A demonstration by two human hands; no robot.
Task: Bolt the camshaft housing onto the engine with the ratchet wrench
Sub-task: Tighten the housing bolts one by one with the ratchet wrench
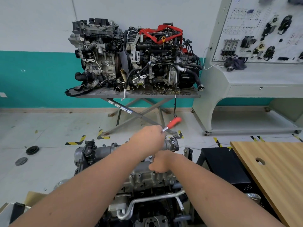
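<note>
The engine (147, 187) stands right below me, with the silver camshaft housing (105, 151) lying across its top. My left hand (147, 138) grips the metal shaft of the ratchet wrench (174, 122) over the housing's far right end. The wrench's red handle sticks up and to the right past my knuckles, and its head is hidden under the hand. My right hand (161, 163) sits just below the left, curled in a fist on the housing's near side. Whatever its fingers hold is hidden.
A wooden tabletop (275, 174) with a round hole lies at the right, with a black stand (226, 164) beside it. Two other engines (134, 56) sit on a scissor-lift table (139, 95) ahead. A grey training board bench (255, 76) stands at the far right. Round parts (32, 150) lie on the floor at left.
</note>
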